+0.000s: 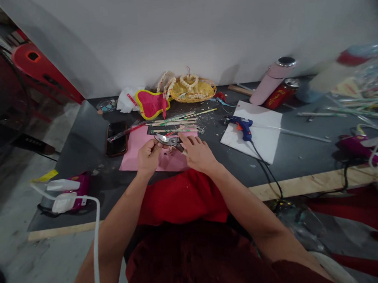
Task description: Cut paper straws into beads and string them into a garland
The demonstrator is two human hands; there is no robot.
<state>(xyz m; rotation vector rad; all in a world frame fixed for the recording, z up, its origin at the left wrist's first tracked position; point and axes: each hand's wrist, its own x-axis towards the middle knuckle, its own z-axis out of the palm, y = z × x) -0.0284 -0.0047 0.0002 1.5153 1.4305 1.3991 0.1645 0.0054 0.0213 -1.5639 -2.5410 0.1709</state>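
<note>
Steel clippers (174,141), over pink paper (130,156): R hand (197,152) curled round handles (180,148); L hand (148,156) pinched nr. blade (164,139), item unclear. Cutting apparently part-done: scraps (202,130) strewn, several sticks (177,122) lying loose behind.

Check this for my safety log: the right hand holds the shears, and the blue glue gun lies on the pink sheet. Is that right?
Not quite: the head view shows the blue glue gun lying on the white board instead; the right hand does hold the shears.
</note>
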